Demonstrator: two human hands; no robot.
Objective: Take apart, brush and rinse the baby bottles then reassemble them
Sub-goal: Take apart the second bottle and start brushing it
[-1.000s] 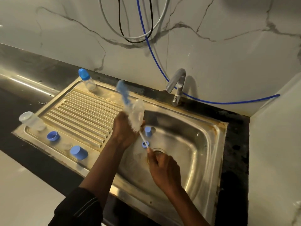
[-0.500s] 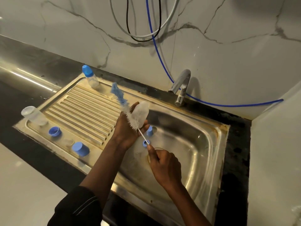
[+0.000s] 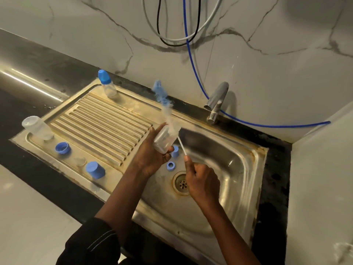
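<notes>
Bottle [image 3: 165,139] over basin [image 3: 238,169] edge, brush handle [image 3: 181,147] over basin

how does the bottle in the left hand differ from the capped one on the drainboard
The held bottle is uncapped; the capped bottle wears its blue cap. The held bottle lies tilted in the left hand; the capped bottle stands upright on the drainboard. Both are clear plastic.

Capped bottle [image 3: 106,84] behind drainboard [image 3: 99,119]; basin [image 3: 219,169] right; tap [image 3: 216,104] behind basin.
</notes>
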